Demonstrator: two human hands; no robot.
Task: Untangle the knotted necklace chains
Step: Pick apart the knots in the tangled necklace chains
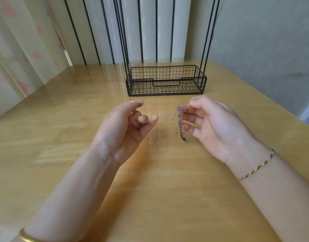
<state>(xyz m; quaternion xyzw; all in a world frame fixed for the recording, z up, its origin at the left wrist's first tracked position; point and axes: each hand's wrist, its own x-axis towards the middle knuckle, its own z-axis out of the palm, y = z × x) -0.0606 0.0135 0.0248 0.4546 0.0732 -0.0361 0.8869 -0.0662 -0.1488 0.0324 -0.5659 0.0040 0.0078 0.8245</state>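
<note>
We hold the necklace chains (180, 109) up in the air above the wooden surface (63, 137), between our two hands. Our right grip (214, 123) pinches the knotted lump with thumb and first finger, and the other fingers are loosely bent. A thicker bit of chain hangs down from the knot beside those fingers. Two thin strands run tight from the knot to our left grip (125, 130). They are caught on its first finger and thumb, which are spread apart, while its other fingers curl in. A black wire basket (141, 88) sits on the surface behind our hands.
</note>
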